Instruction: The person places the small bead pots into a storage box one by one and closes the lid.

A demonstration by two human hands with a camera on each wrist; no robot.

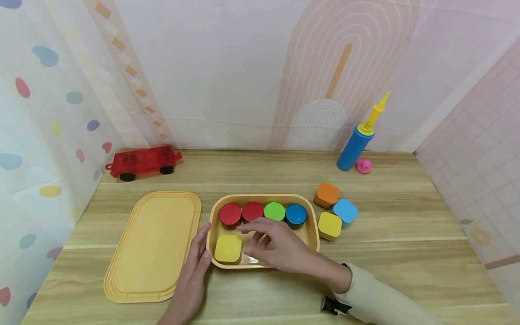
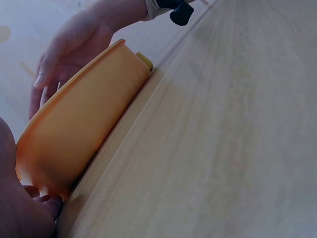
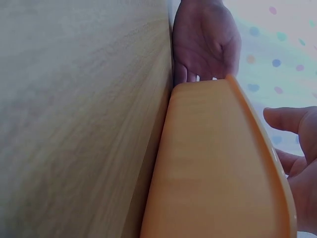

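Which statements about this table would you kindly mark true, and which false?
1. The left hand touches the tray. True.
2. The green disc stands between a red disc and the blue disc. True.
3. The lid covers the tray. False: it lies on the table, beside the tray.
4. The right hand holds the blue disc. False: it is over the tray; nothing shows in its grip.
5. Both yellow blocks are in the tray. False: one yellow block is outside it.
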